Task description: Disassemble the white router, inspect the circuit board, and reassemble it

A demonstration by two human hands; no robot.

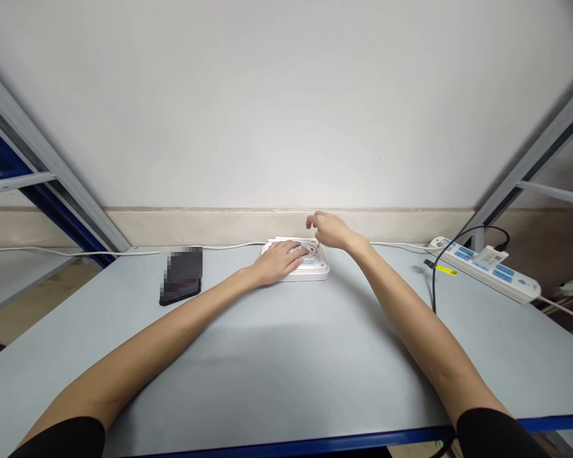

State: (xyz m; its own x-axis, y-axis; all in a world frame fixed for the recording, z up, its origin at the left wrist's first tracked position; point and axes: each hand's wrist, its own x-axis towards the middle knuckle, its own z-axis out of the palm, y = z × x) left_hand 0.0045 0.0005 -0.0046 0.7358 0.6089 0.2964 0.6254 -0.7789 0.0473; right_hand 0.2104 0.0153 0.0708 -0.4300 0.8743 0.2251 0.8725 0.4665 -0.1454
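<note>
Grey worktop (267, 381) here: white box (305, 275) is parked near the back, partly covered by a flat, open left hand (277, 261); whether anything's pinched by the curled right hand (331, 230) can't be told. Looks mid-job, unfinished.

The left hand (275, 262) lies palm down while the right hand (332, 230) arches, its fingers (310, 221) curled.
</note>
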